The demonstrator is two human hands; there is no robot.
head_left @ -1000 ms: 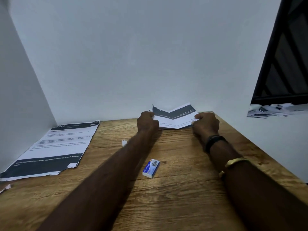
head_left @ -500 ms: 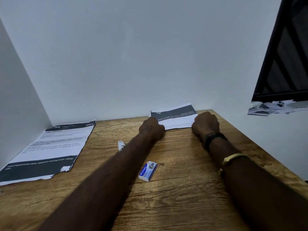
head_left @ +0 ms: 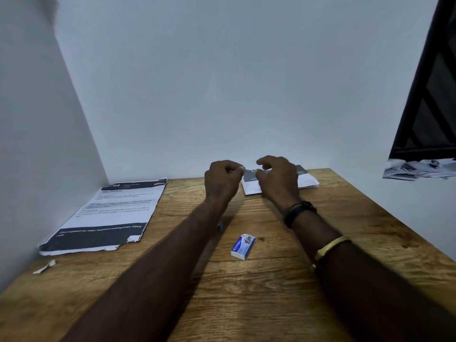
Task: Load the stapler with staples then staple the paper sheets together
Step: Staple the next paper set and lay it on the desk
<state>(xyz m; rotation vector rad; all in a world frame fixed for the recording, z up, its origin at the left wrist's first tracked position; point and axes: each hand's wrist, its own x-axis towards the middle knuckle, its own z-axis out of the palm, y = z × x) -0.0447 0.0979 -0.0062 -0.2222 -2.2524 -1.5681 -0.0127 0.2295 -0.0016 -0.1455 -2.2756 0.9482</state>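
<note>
Fingers (head_left: 262,161) loosely curled on the right hand (head_left: 277,180), tighter on the left hand (head_left: 222,181), holding nothing. Lifted just now off the folded papers (head_left: 306,180), left lying flat at the table's (head_left: 357,243) far edge. Probably frees both for loading: staple box (head_left: 243,246) near, what seems the stapler (head_left: 220,226) half hidden beside the left forearm.

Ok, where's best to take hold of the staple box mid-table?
Pinch the staple box across its two long sides, coming down from above. It lies flat on the table with nothing touching it, its long axis angled away to the right. Its far end looks open, so stay off that.
</note>
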